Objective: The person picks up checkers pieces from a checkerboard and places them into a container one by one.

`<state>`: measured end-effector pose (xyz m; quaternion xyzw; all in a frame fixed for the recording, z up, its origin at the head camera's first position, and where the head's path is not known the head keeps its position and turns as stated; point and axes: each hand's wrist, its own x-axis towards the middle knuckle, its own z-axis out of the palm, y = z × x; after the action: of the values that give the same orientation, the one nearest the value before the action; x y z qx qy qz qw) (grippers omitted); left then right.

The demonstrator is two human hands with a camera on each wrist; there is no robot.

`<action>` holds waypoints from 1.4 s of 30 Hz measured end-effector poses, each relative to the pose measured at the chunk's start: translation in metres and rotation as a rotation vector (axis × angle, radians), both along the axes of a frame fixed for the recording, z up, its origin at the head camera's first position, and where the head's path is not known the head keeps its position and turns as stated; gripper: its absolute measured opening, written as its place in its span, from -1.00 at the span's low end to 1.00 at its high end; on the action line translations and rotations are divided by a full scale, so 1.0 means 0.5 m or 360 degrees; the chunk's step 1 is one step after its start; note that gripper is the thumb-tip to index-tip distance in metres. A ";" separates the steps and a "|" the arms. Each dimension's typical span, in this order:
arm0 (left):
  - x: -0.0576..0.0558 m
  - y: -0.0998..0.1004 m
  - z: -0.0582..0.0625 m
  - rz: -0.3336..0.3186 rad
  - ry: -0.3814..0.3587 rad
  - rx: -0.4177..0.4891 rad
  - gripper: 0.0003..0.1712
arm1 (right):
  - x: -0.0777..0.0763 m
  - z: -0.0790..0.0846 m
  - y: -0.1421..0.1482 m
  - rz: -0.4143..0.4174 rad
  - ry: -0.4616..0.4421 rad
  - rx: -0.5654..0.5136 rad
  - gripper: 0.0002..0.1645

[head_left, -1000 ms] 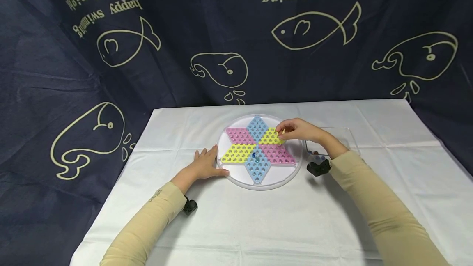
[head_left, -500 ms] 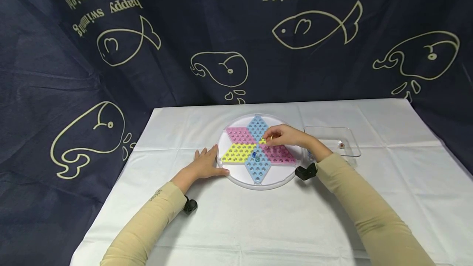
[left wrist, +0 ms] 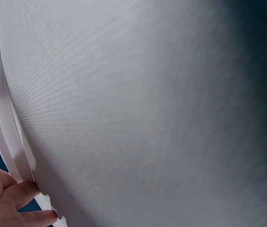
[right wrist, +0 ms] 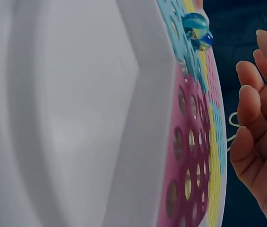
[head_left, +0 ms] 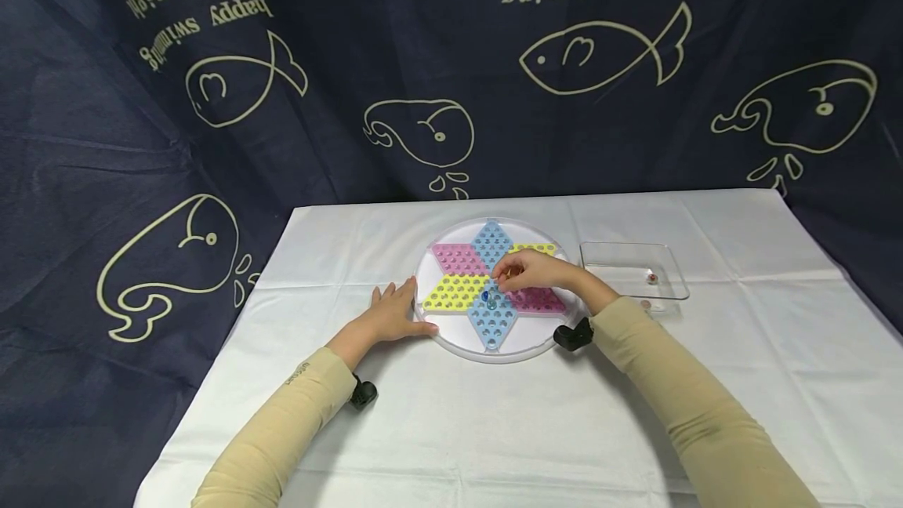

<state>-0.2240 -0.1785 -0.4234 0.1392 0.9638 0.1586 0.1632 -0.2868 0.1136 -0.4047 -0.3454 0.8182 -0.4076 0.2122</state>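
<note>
A round white Chinese checkers board [head_left: 458,339] with a pink, yellow and blue star lies on the table. Two glass marbles, a dark blue marble [head_left: 484,296] and a teal marble [head_left: 491,305], sit in the near blue point, close to the centre. My left hand [head_left: 389,316] rests at the board's left rim, fingers spread. Above the board's centre is my right hand [head_left: 532,270], its thumb and fingers bent toward each other. In the right wrist view its fingers [right wrist: 249,106] are curled; whether something small is between the tips cannot be made out.
To the right of the board stands a clear plastic tray [head_left: 617,245] with a reddish-white marble [head_left: 652,277] in it; my right forearm hides part of its near left corner. White cloth [head_left: 451,429] covers the table. A dark blue curtain [head_left: 423,22] hangs behind.
My right hand has moved left and toward me, from the right yellow point to the board's centre. The tray's reddish-white marble has come into view. My left hand has stayed put.
</note>
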 end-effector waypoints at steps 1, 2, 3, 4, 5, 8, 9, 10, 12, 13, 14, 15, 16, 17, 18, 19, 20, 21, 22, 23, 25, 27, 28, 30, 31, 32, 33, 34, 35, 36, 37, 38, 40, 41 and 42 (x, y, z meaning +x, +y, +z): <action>0.000 0.000 0.000 0.0002 -0.0002 -0.0003 0.23 | 0.000 -0.002 -0.003 0.0016 0.0011 0.0011 -0.68; 0.000 0.000 0.000 0.0004 -0.0004 -0.0004 0.23 | 0.000 -0.003 -0.005 0.0032 0.0013 0.0017 -0.69; 0.000 0.000 -0.001 0.0001 -0.0003 -0.0005 0.23 | 0.000 -0.004 -0.008 0.0044 0.0007 0.0031 -0.69; -0.001 -0.001 -0.002 0.0000 -0.0002 -0.0003 0.23 | 0.001 -0.005 -0.010 0.0057 -0.0002 0.0049 -0.69; -0.001 -0.001 -0.002 0.0001 -0.0005 -0.0005 0.23 | 0.001 -0.005 -0.013 0.0069 -0.0011 0.0068 -0.69; -0.004 -0.002 -0.006 -0.0001 -0.0009 -0.0008 0.24 | 0.002 -0.007 -0.018 0.0112 -0.0026 0.0114 -0.69; -0.004 -0.002 -0.007 -0.0002 -0.0009 -0.0012 0.24 | 0.003 -0.007 -0.019 0.0120 -0.0027 0.0129 -0.69; -0.005 -0.002 -0.007 -0.0001 -0.0009 -0.0015 0.24 | 0.003 -0.007 -0.020 0.0129 -0.0029 0.0140 -0.68; -0.005 -0.003 -0.007 -0.0002 -0.0009 -0.0025 0.23 | 0.003 -0.008 -0.023 0.0141 -0.0041 0.0152 -0.69; -0.005 -0.003 -0.007 -0.0005 -0.0007 -0.0027 0.23 | 0.003 -0.009 -0.024 0.0151 -0.0046 0.0154 -0.70; -0.005 -0.002 -0.007 -0.0007 -0.0005 -0.0031 0.23 | 0.004 -0.009 -0.025 0.0160 -0.0051 0.0160 -0.71; -0.005 -0.002 -0.006 -0.0006 -0.0006 -0.0026 0.23 | 0.004 -0.009 -0.027 0.0161 -0.0059 0.0167 -0.72; -0.004 -0.002 -0.004 -0.0006 -0.0004 -0.0015 0.23 | 0.005 -0.008 -0.028 0.0170 -0.0057 0.0173 -0.72; -0.003 -0.001 -0.003 -0.0006 -0.0003 -0.0004 0.23 | 0.005 -0.008 -0.029 0.0170 -0.0057 0.0182 -0.73; -0.002 -0.001 -0.001 -0.0006 -0.0003 0.0005 0.23 | 0.005 -0.007 -0.030 0.0174 -0.0056 0.0191 -0.73; -0.001 0.000 0.001 -0.0007 -0.0004 0.0012 0.23 | 0.006 -0.007 -0.031 0.0181 -0.0051 0.0201 -0.74; -0.001 0.000 0.002 -0.0005 -0.0006 0.0020 0.23 | 0.006 -0.007 -0.031 0.0188 -0.0044 0.0209 -0.74; 0.000 0.001 0.003 -0.0003 -0.0006 0.0028 0.23 | 0.005 -0.008 -0.032 0.0190 -0.0043 0.0215 -0.74; 0.001 0.001 0.004 -0.0001 -0.0009 0.0023 0.23 | 0.005 -0.008 -0.032 0.0201 -0.0036 0.0217 -0.74; 0.001 0.001 0.005 0.0001 -0.0011 0.0021 0.23 | 0.005 -0.009 -0.033 0.0207 -0.0036 0.0218 -0.75; 0.001 0.001 0.005 0.0005 -0.0012 0.0017 0.23 | 0.004 -0.012 -0.033 0.0232 -0.0016 0.0216 -0.75; 0.002 0.001 0.004 0.0004 -0.0010 0.0014 0.22 | 0.004 -0.012 -0.034 0.0240 -0.0002 0.0218 -0.75; 0.002 0.001 0.004 0.0003 -0.0009 0.0012 0.22 | 0.004 -0.013 -0.034 0.0246 0.0002 0.0218 -0.75; 0.001 0.001 0.003 0.0002 -0.0010 0.0010 0.22 | 0.004 -0.013 -0.034 0.0251 0.0009 0.0226 -0.76; 0.001 0.001 0.002 0.0001 -0.0012 0.0007 0.22 | 0.005 -0.013 -0.035 0.0249 0.0007 0.0233 -0.76; 0.000 0.001 0.001 -0.0001 -0.0013 0.0004 0.23 | 0.005 -0.013 -0.035 0.0246 0.0003 0.0241 -0.77; 0.000 0.001 0.001 -0.0003 -0.0010 0.0004 0.22 | 0.005 -0.013 -0.035 0.0244 0.0003 0.0247 -0.77; 0.000 0.001 0.001 -0.0003 -0.0010 0.0006 0.23 | 0.005 -0.013 -0.036 0.0246 0.0013 0.0256 -0.79; 0.000 0.001 0.001 -0.0004 -0.0008 0.0008 0.23 | 0.006 -0.012 -0.036 0.0243 0.0024 0.0269 -0.80; 0.000 0.001 0.001 -0.0006 -0.0005 0.0005 0.23 | 0.006 -0.012 -0.037 0.0243 0.0030 0.0278 -0.81; 0.000 0.001 0.001 -0.0008 -0.0002 0.0003 0.23 | 0.007 -0.011 -0.037 0.0243 0.0031 0.0287 -0.83; 0.000 0.001 0.001 -0.0010 0.0000 0.0003 0.23 | 0.007 -0.011 -0.038 0.0253 0.0035 0.0290 -0.84; -0.001 0.000 0.001 -0.0008 -0.0002 -0.0001 0.23 | 0.008 -0.010 -0.040 0.0272 0.0043 0.0303 -0.86; -0.001 0.000 0.001 -0.0008 -0.0003 -0.0005 0.23 | 0.009 -0.009 -0.040 0.0278 0.0033 0.0307 -0.86; -0.001 0.000 0.001 -0.0007 -0.0005 -0.0008 0.23 | 0.010 -0.009 -0.041 0.0279 0.0017 0.0313 -0.86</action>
<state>-0.2244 -0.1786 -0.4228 0.1407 0.9636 0.1559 0.1656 -0.2816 0.0931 -0.4090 -0.3952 0.8221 -0.3035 0.2756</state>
